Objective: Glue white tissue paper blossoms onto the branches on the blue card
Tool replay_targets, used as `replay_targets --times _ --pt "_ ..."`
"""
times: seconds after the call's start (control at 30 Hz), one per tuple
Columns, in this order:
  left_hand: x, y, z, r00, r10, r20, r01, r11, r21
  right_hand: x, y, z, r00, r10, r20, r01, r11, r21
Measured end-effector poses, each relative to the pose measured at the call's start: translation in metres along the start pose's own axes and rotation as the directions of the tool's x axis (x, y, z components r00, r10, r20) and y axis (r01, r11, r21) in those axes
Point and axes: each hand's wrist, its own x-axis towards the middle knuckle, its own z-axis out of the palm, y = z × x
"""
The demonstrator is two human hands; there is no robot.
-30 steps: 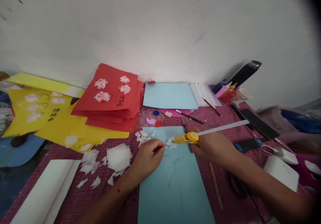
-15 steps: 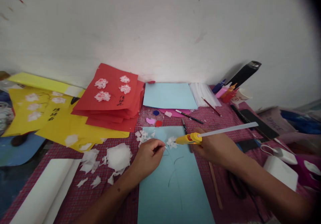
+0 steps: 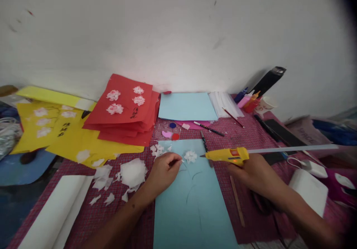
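My right hand (image 3: 248, 171) grips a yellow glue gun (image 3: 227, 155) with a long clear glue stick (image 3: 292, 149) out of its back. The gun's nozzle points left, a little to the right of a white paper flower (image 3: 190, 157) on the light blue sheet (image 3: 195, 204). Close to the flower's left side, my left hand (image 3: 167, 167) pinches a small white piece at its fingertips. Thin dark curved lines are drawn on the blue sheet below the flower. Crumpled white scraps (image 3: 157, 150) lie at the sheet's upper left corner.
Red sheets with pink flowers (image 3: 119, 98) and yellow sheets (image 3: 69, 137) lie at the left. White paper pieces (image 3: 133, 172) are beside my left forearm. Behind are blue paper (image 3: 186, 106), pens, paint bottles (image 3: 251, 102), a cup (image 3: 266, 104) and a black flask (image 3: 267, 81).
My right hand and the glue gun have moved right, away from the flower, and the gun has turned more side-on. My left hand has shifted slightly left.
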Motion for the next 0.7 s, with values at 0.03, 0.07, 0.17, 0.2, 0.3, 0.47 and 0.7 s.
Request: replay_targets --times 0.03,0.07,0.17,0.2,0.3,0.47,0.7 --pt "0.000 0.000 0.000 1.000 -0.007 -0.011 0.007 1.000 0.002 -0.007 0.003 0.001 0.999 0.040 0.012 -0.041 0.995 0.093" --pt "0.000 0.001 0.001 1.000 -0.011 -0.021 0.011 1.000 0.009 -0.015 0.005 0.002 0.996 0.077 0.042 -0.083 0.984 0.159" --pt "0.002 0.008 0.001 0.999 0.008 -0.034 -0.005 0.998 0.066 -0.039 0.011 0.011 0.982 0.162 0.099 -0.186 0.926 0.329" --pt "0.004 0.012 0.002 0.999 0.028 -0.025 -0.025 0.995 0.097 -0.046 0.013 0.015 0.975 0.185 0.120 -0.216 0.911 0.351" --pt "0.014 0.022 0.004 0.993 0.108 0.037 -0.114 0.965 0.238 -0.060 0.017 0.031 0.968 0.209 0.136 -0.243 0.916 0.320" --pt "0.034 0.028 0.010 0.976 0.180 0.124 -0.217 0.870 0.443 -0.065 0.018 0.050 0.981 0.166 0.098 -0.186 0.949 0.255" --pt "0.042 0.033 0.013 0.968 0.160 0.193 -0.240 0.810 0.535 -0.069 0.022 0.055 0.992 0.119 0.049 -0.128 0.950 0.284"
